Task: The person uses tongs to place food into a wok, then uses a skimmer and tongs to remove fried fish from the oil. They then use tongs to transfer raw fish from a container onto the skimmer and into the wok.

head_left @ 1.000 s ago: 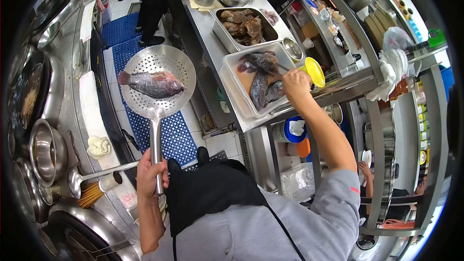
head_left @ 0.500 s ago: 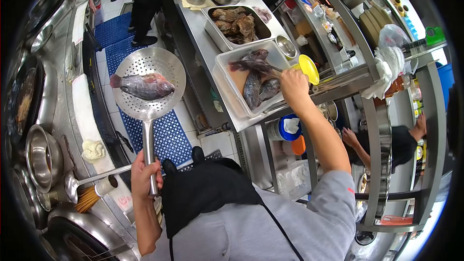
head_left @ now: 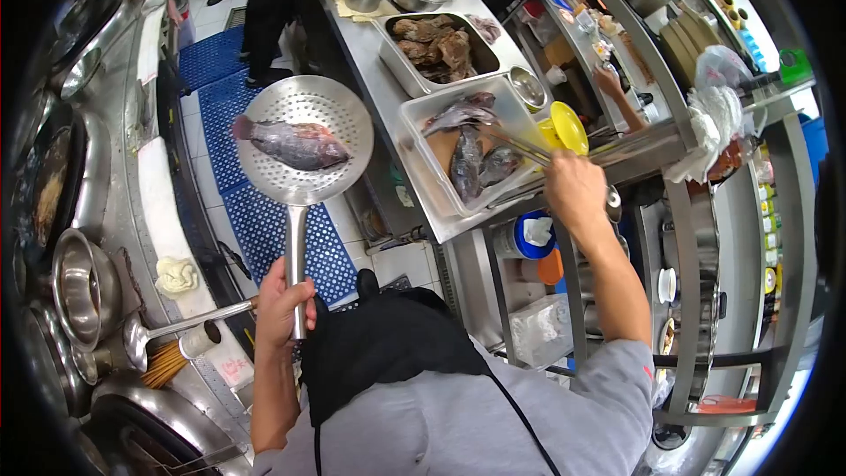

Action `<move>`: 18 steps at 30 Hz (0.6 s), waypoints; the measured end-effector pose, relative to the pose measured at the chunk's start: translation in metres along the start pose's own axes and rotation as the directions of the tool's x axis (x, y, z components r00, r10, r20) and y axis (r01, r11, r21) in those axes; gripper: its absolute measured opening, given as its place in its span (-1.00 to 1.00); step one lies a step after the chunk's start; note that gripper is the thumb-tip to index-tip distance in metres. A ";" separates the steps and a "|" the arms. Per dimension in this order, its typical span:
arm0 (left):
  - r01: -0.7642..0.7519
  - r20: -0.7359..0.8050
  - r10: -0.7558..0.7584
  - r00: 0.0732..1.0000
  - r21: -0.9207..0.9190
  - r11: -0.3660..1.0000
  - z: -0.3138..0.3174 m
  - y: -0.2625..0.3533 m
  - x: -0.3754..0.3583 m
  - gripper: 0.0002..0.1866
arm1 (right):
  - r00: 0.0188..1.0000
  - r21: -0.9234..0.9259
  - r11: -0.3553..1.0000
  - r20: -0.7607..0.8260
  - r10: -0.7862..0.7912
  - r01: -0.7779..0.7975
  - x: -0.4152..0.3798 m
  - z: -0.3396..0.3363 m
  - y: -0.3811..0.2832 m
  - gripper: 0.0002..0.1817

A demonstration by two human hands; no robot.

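Observation:
My left hand (head_left: 284, 304) is wrapped round the handle of a metal skimmer (head_left: 348, 119) with a perforated bowl. One whole fish (head_left: 298, 145) lies in that bowl, above the floor. At the right, my right hand (head_left: 577, 187) grips metal tongs (head_left: 527, 148), whose tips reach into a translucent plastic tub (head_left: 421, 161). Inside it, a dark fish (head_left: 464, 111) lies right at the tong tips. Closer to me, two more fish (head_left: 467, 163) rest side by side in the tub.
Behind the tub stands a steel pan (head_left: 392, 60) of browned pieces. A yellow dish (head_left: 567, 128) and small metal bowl (head_left: 527, 86) sit right of the tub. Steel shelving (head_left: 634, 154) borders the right; stove and woks (head_left: 85, 286) line the left. Another person (head_left: 264, 9) stands ahead.
The skimmer with its fish has moved right and slightly up in view. My right hand has drawn back right and down, showing more of the tongs; the fish at their tips has shifted slightly.

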State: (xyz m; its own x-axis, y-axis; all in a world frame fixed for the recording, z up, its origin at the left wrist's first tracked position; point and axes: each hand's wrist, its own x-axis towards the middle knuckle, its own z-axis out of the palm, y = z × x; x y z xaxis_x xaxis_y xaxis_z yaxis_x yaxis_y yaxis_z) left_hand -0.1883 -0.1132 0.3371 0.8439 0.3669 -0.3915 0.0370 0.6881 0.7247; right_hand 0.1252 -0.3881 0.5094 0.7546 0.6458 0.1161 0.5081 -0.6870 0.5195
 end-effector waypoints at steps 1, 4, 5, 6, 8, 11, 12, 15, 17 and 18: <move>0.002 0.027 -0.001 1.000 -0.003 1.000 -0.001 -0.003 0.002 -0.47 | 0.999 0.024 0.999 0.025 0.034 -0.035 -0.005 -0.011 0.004 -0.88; 0.013 0.055 -0.012 0.998 -0.027 1.000 0.003 -0.005 0.005 -0.43 | 0.993 0.105 0.988 0.031 0.112 -0.114 -0.017 -0.046 0.013 -0.79; 0.006 0.054 -0.005 0.999 -0.020 1.000 0.003 -0.007 0.007 -0.41 | 0.993 0.122 0.985 0.027 0.117 -0.119 -0.018 -0.058 0.019 -0.77; 0.003 0.060 -0.003 0.998 -0.012 1.000 0.004 -0.008 0.008 -0.40 | 0.991 0.133 0.982 0.026 0.129 -0.131 -0.019 -0.070 0.023 -0.76; 0.003 0.065 -0.004 0.998 0.015 1.000 0.007 -0.009 0.008 -0.41 | 0.986 0.140 0.978 0.068 0.150 -0.158 -0.016 -0.100 0.025 -0.76; 0.018 0.042 -0.021 0.999 0.062 0.998 0.010 -0.009 0.007 -0.42 | 0.996 0.172 0.981 0.028 0.088 -0.092 -0.002 -0.123 0.027 -0.76; 0.019 0.049 -0.022 0.999 0.070 0.997 0.012 -0.011 0.009 -0.41 | 0.999 0.174 0.984 -0.018 0.039 -0.035 0.001 -0.126 0.029 -0.75; 0.027 0.075 -0.032 0.997 0.065 0.997 0.017 -0.017 0.020 -0.41 | 0.995 0.135 0.988 0.073 0.063 -0.073 0.020 -0.130 0.021 -0.74; 0.029 0.095 -0.035 0.995 0.057 0.998 0.019 -0.021 0.023 -0.41 | 0.999 0.226 0.973 0.014 0.044 -0.046 0.023 -0.126 0.023 -0.71; 0.030 0.101 -0.034 0.994 0.050 0.998 0.020 -0.023 0.023 -0.41 | 0.999 0.271 0.962 -0.017 0.030 -0.025 0.027 -0.126 0.024 -0.70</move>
State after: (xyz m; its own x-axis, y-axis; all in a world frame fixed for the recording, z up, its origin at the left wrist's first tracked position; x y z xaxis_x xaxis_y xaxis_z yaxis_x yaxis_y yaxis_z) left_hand -0.1588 -0.1331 0.3230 0.8920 0.2776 -0.3567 0.0884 0.6668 0.7400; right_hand 0.1053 -0.3452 0.6310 0.7627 0.6301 0.1458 0.5829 -0.7673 0.2673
